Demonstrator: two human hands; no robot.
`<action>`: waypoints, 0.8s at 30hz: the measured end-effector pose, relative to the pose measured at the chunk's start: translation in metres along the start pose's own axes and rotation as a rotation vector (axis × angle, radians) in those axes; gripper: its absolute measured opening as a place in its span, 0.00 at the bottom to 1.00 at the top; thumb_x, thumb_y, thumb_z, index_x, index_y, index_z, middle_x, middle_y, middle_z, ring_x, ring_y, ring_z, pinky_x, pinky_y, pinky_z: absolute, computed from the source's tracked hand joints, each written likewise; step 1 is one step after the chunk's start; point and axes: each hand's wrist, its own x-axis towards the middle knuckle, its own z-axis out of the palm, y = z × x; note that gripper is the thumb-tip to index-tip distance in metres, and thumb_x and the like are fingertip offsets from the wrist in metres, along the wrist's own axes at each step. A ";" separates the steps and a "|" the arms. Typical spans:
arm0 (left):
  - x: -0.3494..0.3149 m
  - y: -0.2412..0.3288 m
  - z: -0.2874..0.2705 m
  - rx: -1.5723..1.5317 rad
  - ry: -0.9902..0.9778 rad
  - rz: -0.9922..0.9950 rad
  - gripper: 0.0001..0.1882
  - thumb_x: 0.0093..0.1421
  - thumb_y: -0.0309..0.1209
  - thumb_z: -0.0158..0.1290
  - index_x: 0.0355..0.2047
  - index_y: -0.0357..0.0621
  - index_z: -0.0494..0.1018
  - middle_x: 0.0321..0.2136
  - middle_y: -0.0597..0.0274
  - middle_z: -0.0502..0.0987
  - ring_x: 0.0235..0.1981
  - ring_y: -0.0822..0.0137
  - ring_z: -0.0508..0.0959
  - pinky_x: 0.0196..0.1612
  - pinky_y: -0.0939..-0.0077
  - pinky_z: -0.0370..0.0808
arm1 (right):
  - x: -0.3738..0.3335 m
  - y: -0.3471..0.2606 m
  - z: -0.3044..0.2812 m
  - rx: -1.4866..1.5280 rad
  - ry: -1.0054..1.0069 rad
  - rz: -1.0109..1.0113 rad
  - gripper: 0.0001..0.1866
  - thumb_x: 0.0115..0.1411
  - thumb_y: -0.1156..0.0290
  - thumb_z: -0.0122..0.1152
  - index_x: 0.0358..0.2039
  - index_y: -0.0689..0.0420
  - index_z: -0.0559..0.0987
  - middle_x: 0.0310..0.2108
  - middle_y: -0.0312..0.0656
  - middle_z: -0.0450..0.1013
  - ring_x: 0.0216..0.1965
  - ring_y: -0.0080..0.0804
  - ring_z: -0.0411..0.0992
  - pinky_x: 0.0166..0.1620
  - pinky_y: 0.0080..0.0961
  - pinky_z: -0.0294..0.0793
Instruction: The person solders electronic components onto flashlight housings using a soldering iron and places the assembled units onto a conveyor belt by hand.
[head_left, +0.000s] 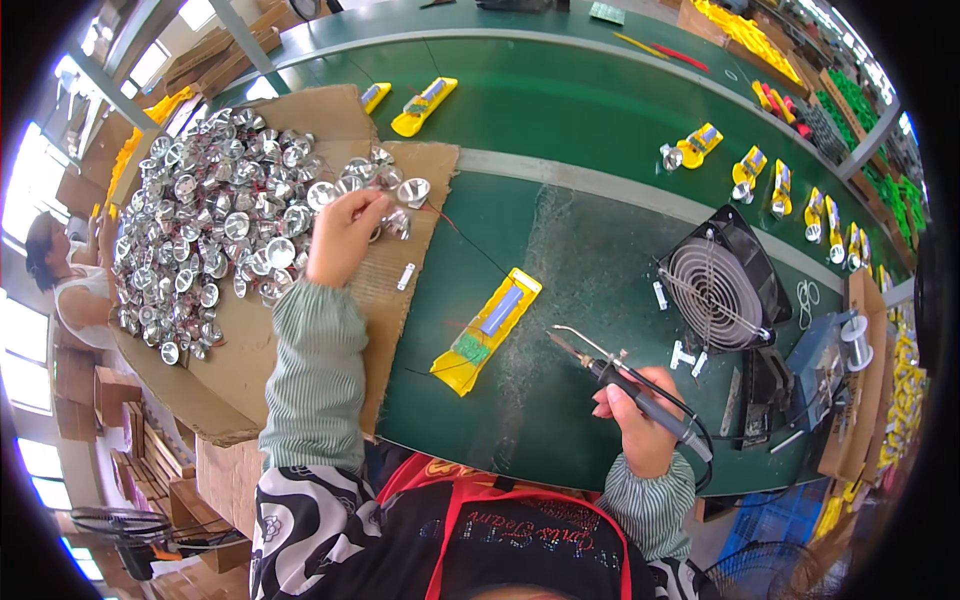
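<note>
My left hand is over the cardboard sheet on the left, its fingers pinched together beside several small silver lamp reflectors. What sits between the fingertips is hidden. Thin red and black wires run from these reflectors. In my right hand is a soldering iron with a thin metal feed tube along it, its tip pointing up and left. Between my hands, a yellow flashlight housing lies open on the green table, tilted, showing a blue battery and a green circuit board.
A large heap of reflectors fills the cardboard. A black fan with a wire guard stands right, near a solder spool. More yellow housings lie on the green conveyor beyond. Another person is far left.
</note>
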 end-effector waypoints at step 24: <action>-0.136 0.049 0.034 0.275 -0.449 0.138 0.04 0.51 0.27 0.57 0.25 0.40 0.74 0.19 0.60 0.72 0.25 0.61 0.69 0.30 0.67 0.66 | 0.009 0.016 0.041 -0.044 -0.343 0.046 0.08 0.55 0.82 0.56 0.36 0.67 0.70 0.28 0.49 0.75 0.27 0.29 0.75 0.31 0.23 0.78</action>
